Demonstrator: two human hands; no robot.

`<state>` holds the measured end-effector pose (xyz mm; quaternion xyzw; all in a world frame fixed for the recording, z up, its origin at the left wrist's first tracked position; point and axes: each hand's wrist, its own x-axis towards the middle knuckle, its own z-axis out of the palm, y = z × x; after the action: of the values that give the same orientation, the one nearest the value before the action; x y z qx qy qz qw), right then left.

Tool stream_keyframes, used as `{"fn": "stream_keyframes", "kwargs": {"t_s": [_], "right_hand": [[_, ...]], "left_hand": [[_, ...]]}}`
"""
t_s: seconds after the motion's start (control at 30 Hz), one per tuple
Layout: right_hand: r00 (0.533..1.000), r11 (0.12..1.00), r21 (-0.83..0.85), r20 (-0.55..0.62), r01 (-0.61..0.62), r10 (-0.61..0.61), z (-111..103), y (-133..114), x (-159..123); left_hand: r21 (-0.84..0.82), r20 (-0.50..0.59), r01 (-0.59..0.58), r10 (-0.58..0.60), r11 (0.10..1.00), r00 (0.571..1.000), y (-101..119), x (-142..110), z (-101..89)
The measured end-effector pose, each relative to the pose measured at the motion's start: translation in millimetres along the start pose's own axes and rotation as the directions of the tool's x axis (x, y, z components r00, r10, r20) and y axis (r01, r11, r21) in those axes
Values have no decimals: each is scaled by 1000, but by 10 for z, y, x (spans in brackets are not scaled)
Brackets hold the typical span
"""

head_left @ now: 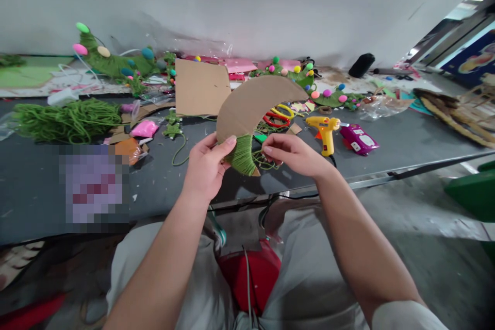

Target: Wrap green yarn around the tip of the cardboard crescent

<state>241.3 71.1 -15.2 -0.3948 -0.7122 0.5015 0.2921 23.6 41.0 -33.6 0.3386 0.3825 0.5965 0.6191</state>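
Note:
My left hand (211, 162) grips a cardboard crescent (247, 100) near its lower end, thumb on the front face. Green yarn (242, 155) is wound closely around that lower part, with a bare cardboard tip poking out below. The upper part of the crescent is plain brown. My right hand (288, 154) is closed in a pinch just right of the wound section, on what looks like the yarn strand; the strand at the fingertips is hard to make out. Loose green strands hang between the hands, above the grey table (162, 175).
A yellow glue gun (324, 131) and a purple packet (359, 139) lie to the right. Scissors (280, 115) rest behind the crescent. A green yarn heap (67, 121) is at left. A cardboard sheet (201, 86) and a pom-pom-decorated green crescent (112, 62) stand at the back.

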Motion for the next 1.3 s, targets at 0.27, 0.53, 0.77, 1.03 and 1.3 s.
{"fn": "stream_keyframes", "kwargs": {"t_s": [0.27,0.53,0.77,1.03,1.3], "right_hand": [[988,999,-32,-155,-3,-2,15,-105,-45],[952,992,-46,-281,115,-124,213,-78,44],[894,986,64,-434,154,-112,445,-120,88],[911,882,460,-399,101,103,655,-164,136],[886,895,429,-454,121,98,694,-129,153]], "left_hand": [[110,-101,-113,124,988,987,-36,-14,25],[240,-59,-237,258,941,964,-85,-48,51],[458,-43,-322,382,829,923,-19,-128,127],[467,-65,-335,410,818,910,-62,-141,175],[461,-63,-352,426,815,902,-70,-162,189]]}}
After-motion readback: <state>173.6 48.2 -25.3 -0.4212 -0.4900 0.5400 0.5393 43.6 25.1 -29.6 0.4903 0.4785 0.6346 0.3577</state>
